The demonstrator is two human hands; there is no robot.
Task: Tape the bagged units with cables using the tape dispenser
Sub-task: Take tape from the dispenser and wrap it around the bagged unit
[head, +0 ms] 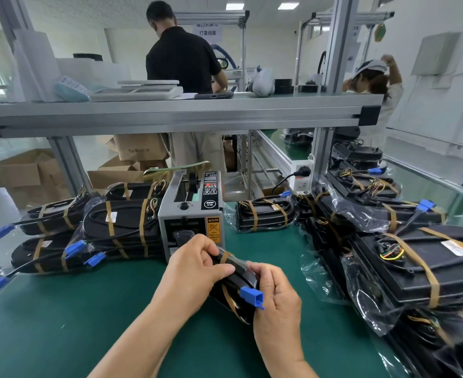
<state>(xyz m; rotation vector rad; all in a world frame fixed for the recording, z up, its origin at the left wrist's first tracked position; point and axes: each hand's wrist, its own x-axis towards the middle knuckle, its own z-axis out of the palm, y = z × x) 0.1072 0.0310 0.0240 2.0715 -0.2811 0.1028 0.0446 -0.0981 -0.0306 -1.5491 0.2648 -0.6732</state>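
Green matting covers the workbench (pixel 61 309), and an aluminium shelf (pixel 170 115) spans its far edge. Along the bench's right edge lies a heap of black bagged units (pixel 415 263) in clear plastic, their cables bound with brown tape bands. A smaller group of taped units (pixel 121 227) lies by the left edge, with blue plugs pointing outwards. Between the two groups, towards the far edge, stands the grey tape dispenser (pixel 192 211), its slot facing the person. Just in front of it, over the middle of the bench, one bagged unit (pixel 235 279) is held tilted. The left hand (pixel 195 268) grips its upper end, fingers curled over the top. The right hand (pixel 276 304) holds the lower end, thumb pressed on the bag and fingers wrapped beneath. A blue connector (pixel 252 297) sticks out beside that thumb.
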